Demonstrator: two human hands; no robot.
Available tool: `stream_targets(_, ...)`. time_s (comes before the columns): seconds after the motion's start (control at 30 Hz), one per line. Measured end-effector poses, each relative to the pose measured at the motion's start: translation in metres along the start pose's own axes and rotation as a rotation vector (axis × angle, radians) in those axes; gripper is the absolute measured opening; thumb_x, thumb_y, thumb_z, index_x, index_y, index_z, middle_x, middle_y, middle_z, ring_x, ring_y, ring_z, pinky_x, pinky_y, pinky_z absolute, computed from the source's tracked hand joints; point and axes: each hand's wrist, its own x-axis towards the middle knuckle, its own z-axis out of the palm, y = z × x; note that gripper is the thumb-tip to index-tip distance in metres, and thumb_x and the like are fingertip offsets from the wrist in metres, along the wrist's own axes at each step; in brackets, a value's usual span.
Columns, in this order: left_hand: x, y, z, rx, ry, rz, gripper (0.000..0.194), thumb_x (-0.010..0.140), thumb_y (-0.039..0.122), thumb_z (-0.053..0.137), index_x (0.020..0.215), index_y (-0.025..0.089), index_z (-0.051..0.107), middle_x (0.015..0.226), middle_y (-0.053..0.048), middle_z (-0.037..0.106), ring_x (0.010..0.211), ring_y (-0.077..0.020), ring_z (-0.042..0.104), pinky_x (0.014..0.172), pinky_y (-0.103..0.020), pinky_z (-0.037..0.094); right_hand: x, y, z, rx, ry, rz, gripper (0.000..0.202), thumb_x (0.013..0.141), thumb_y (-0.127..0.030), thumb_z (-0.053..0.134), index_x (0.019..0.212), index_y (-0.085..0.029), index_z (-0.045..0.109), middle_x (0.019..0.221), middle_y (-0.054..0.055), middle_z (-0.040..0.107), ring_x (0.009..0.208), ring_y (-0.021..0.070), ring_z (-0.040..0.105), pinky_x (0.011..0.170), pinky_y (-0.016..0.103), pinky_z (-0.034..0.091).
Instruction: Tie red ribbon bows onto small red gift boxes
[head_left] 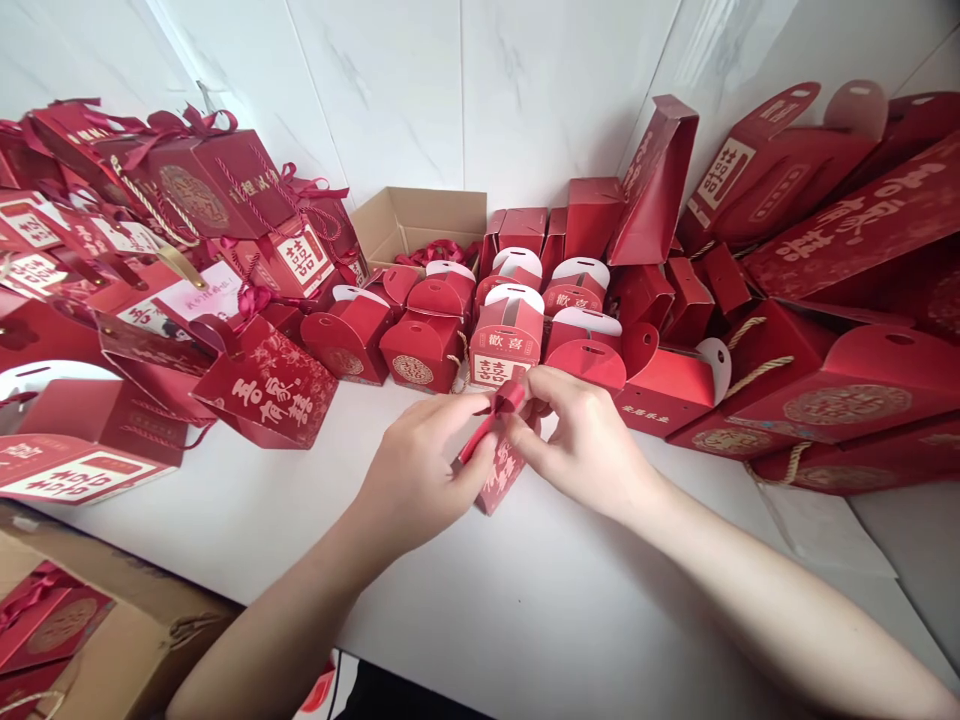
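Note:
A small red box (pixel 501 478) with pale characters stands tilted on the white table, partly covered by my hands. A red ribbon (pixel 508 398) forms a loop above its top. My left hand (pixel 431 470) pinches the ribbon between thumb and forefinger from the left. On the right, the bent fingers of my right hand (pixel 577 440) close on the ribbon near the loop; their tips are partly hidden behind it. Just beyond stands a red box with a white handle top (pixel 510 335).
Red gift boxes (pixel 262 385) crowd the left side of the white table (pixel 465 610). Larger red boxes (pixel 840 380) are stacked at the right. An open cardboard box (pixel 420 215) with ribbons sits at the back; another carton (pixel 127 640) is at the lower left.

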Motion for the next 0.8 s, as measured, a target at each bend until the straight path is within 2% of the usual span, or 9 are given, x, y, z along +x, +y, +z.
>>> stream_targets(0.1,-0.002,0.002,0.008,-0.063,0.075,-0.109,0.02,0.087,0.017,0.059,0.103,0.024,0.069,0.09,0.001,0.075,0.07,-0.0132,0.065,0.057,-0.021,0.049,0.0,0.0,0.002,0.061,0.023,0.018,0.011,0.079,-0.012,0.058,0.074,-0.021,0.052,0.073,0.0,0.061,0.063,0.014,0.055,0.055,0.026,0.043)
stream_targets(0.17,-0.002,0.004,0.012,-0.073,0.12,-0.16,0.015,0.087,0.019,0.061,0.097,0.023,0.071,0.079,0.002,0.073,0.058,-0.0099,0.058,0.05,-0.02,0.044,0.0,0.0,0.005,0.075,0.054,0.031,0.012,0.077,-0.012,0.059,0.073,-0.021,0.052,0.071,-0.001,0.061,0.062,0.0143,0.056,0.056,0.026,0.043)
stream_targets(0.3,-0.001,0.006,0.016,-0.029,0.153,-0.182,0.01,0.086,0.02,0.06,0.081,0.02,0.069,0.059,0.005,0.06,0.051,-0.0082,0.047,0.051,-0.021,0.04,-0.003,0.0,0.01,0.067,0.094,0.044,0.012,0.076,-0.012,0.06,0.072,-0.021,0.053,0.071,-0.001,0.062,0.063,0.0145,0.056,0.056,0.027,0.043)
stream_targets(0.4,0.002,0.002,0.017,-0.017,0.13,-0.194,0.024,0.086,0.02,0.058,0.061,0.017,0.056,0.051,0.005,0.045,0.05,-0.008,0.039,0.049,-0.022,0.035,-0.004,0.0,0.009,0.028,0.097,0.005,0.01,0.08,-0.016,0.061,0.074,-0.021,0.055,0.072,0.0,0.063,0.063,0.0145,0.056,0.055,0.027,0.042)
stream_targets(0.47,0.005,-0.003,0.016,-0.037,0.126,-0.198,0.03,0.086,0.022,0.058,0.057,0.017,0.048,0.051,0.005,0.038,0.051,-0.0079,0.034,0.049,-0.022,0.032,-0.003,0.001,0.005,0.012,0.1,-0.037,0.009,0.086,-0.019,0.06,0.077,-0.021,0.058,0.075,0.001,0.063,0.064,0.0149,0.057,0.057,0.028,0.044)
stream_targets(0.6,0.011,-0.017,0.012,-0.116,0.068,-0.189,0.03,0.086,0.025,0.058,0.059,0.017,0.047,0.053,0.004,0.036,0.053,-0.0084,0.034,0.048,-0.022,0.031,0.005,0.007,-0.007,0.0,0.173,-0.186,0.004,0.091,-0.02,0.059,0.09,-0.022,0.063,0.092,0.006,0.065,0.09,0.0216,0.061,0.081,0.037,0.05)
stream_targets(0.7,0.014,-0.026,0.008,-0.174,0.017,-0.14,0.033,0.084,0.024,0.059,0.056,0.017,0.043,0.053,0.005,0.034,0.052,-0.0082,0.033,0.047,-0.022,0.029,0.011,0.013,-0.011,0.041,0.106,-0.252,0.009,0.09,-0.02,0.062,0.098,-0.023,0.065,0.103,0.008,0.065,0.104,0.0238,0.059,0.092,0.041,0.048)
stream_targets(0.8,0.016,-0.032,0.005,-0.195,-0.012,-0.089,0.03,0.083,0.023,0.059,0.057,0.017,0.046,0.052,0.005,0.038,0.051,-0.008,0.036,0.048,-0.022,0.031,0.013,0.017,-0.008,0.11,-0.024,-0.218,0.004,0.089,-0.02,0.063,0.092,-0.022,0.065,0.096,0.006,0.067,0.09,0.0198,0.062,0.08,0.034,0.05)
